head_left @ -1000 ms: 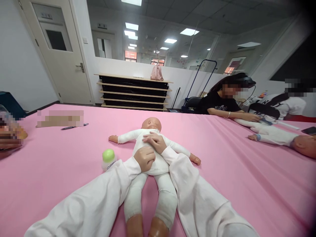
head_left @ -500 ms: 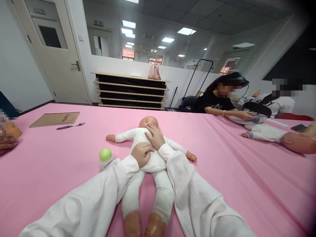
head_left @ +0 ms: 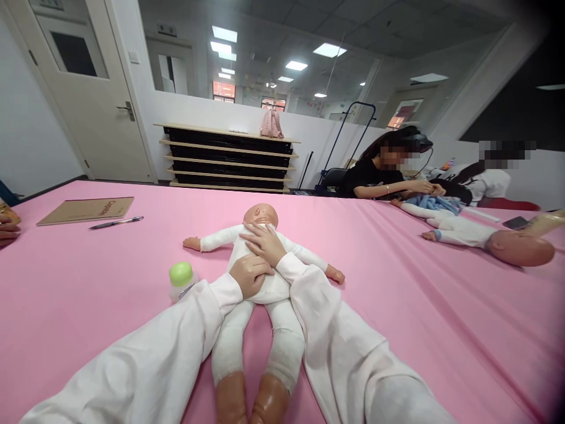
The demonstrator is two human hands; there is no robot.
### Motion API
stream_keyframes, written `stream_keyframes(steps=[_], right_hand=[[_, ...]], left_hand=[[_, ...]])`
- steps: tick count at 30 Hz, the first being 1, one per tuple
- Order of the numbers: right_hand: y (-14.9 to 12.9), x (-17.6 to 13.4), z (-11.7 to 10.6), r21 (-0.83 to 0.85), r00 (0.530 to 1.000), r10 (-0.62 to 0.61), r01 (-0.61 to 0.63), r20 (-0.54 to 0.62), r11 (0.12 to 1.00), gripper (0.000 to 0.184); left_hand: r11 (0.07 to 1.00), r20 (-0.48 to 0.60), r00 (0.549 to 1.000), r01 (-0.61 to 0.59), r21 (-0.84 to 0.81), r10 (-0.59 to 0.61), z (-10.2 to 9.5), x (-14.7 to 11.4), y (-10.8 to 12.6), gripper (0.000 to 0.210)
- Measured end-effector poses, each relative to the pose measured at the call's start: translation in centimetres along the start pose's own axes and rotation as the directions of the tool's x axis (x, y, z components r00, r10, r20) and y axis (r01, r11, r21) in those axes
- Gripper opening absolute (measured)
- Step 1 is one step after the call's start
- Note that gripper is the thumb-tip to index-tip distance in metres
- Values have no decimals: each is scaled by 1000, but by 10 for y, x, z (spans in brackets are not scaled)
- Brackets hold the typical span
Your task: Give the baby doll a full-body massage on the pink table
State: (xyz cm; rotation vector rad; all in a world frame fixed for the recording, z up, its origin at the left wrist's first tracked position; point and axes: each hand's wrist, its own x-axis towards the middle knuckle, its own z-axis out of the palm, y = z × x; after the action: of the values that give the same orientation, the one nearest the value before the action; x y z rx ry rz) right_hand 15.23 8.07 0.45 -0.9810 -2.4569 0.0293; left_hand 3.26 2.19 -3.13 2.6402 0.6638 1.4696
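A baby doll [head_left: 276,290] in white cloth lies stretched out on the pink-covered table, its bare head away from me and its arms spread. My right hand [head_left: 265,244] rests on its upper torso, just below the neck, with fingers apart. Lower on the torso lies my left hand [head_left: 251,275], palm down, its fingers slightly bent and reaching toward the middle; nothing shows in its grasp. Beside my left sleeve stands a small bottle with a green cap [head_left: 180,275], partly hidden by the sleeve.
A brown notebook [head_left: 86,211] and a pen [head_left: 116,223] lie at the far left. Across the table on the right, a person [head_left: 379,171] handles blue cloth [head_left: 435,203] by another doll [head_left: 468,234]. Part of someone's hand [head_left: 7,231] shows at the left edge.
My right hand has slid slightly down from the doll's neck, its fingers more spread. My left hand stays on the torso. The view has shifted a little. The person opposite has moved their hands.
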Motion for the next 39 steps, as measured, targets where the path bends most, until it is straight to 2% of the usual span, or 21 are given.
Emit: stream_keyframes(steps=[3,4,6,8,11,13,16,19,23,26,30,32,34,36,39], right_hand=[[4,-1,3,1,978,150,-151,-142,988,38],[5,-2,3,45,973,159,-154,-167,987,36],[4,-2,1,160,986,89,-65,-144,985,29],[0,-1,-3,252,998,-51,62,-48,966,27],[-7,1,-9,260,976,-186,151,116,954,30],[-10,2,-12,208,959,-214,175,184,962,32],[-8,2,-12,124,956,-214,192,199,974,29],[-1,0,-8,35,981,-149,145,128,989,29],[7,-5,-1,-20,1000,16,-16,10,1000,32],[12,-10,2,-15,992,121,-122,-21,992,37],[15,-21,5,4,963,270,-270,-4,963,46],[17,-27,6,43,949,316,-317,17,948,48],[18,-33,6,127,948,319,-317,4,940,49],[16,-36,4,243,963,269,-254,-30,936,47],[5,-32,-4,381,993,118,-111,5,918,50]], left_hand=[[991,-109,989,112,71,-104,0,-2,-2,27],[988,-139,983,130,81,-118,0,-3,-3,26],[994,-134,988,85,72,-75,0,-3,-3,25],[999,-44,998,-36,24,37,0,-3,-2,26],[988,132,980,-140,-71,149,0,-1,1,28],[989,223,966,-115,-90,132,-1,0,4,33],[997,310,949,-36,-68,55,-2,0,5,42],[999,319,948,28,-40,-14,-3,-2,4,44],[991,282,951,131,3,-127,-5,-3,1,40],[971,232,943,229,64,-238,-7,-3,1,34],[957,166,946,258,136,-278,-8,-7,0,31],[957,115,962,227,178,-249,-9,-9,0,28],[970,80,984,139,200,-157,-10,-11,2,25],[982,101,995,3,190,-22,-11,-11,5,22],[975,193,968,-184,125,158,-12,-7,11,23]])
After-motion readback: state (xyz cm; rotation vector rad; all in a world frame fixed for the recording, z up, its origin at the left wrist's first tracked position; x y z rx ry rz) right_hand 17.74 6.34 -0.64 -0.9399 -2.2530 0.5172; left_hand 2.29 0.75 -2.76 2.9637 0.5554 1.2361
